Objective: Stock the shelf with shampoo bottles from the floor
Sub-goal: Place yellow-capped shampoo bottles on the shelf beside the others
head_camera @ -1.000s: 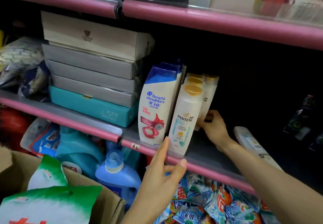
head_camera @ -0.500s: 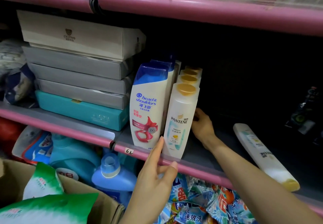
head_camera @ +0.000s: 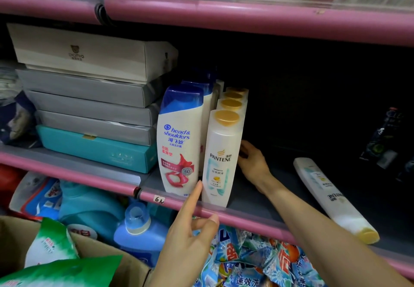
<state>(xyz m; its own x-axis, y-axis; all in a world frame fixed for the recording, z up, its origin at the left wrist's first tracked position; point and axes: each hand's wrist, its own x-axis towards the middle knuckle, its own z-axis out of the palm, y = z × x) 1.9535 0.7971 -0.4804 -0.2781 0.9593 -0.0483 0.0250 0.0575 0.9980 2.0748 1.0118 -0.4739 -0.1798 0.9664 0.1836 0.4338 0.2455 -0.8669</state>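
- Reaching in from the near right, the right hand (head_camera: 253, 163) is resting its loosely curled fingers (head_camera: 245, 150) against the right side of the Pantene row (head_camera: 233, 105), gripping nothing that can be seen.
- Hovering at the near edge, the left hand (head_camera: 190, 237) is spreading open and empty, its index finger (head_camera: 197, 191) touching the base of the front Pantene bottle (head_camera: 220, 159), seemingly squaring it up.
- Standing upright just left of that row, the Head & Shoulders bottles (head_camera: 179, 141) are forming a second line running toward the far side, next to the stacked boxes (head_camera: 89, 98).
- Lying flat and well apart to the right, one more Pantene bottle (head_camera: 331, 199) is waiting on the middle shelf (head_camera: 257, 210), not yet stood up.
- Judging by this, two rows are looking done, while the lying bottle and the dark bare stretch on the right are suggesting stocking is only partly finished; the floor stock is not showing.
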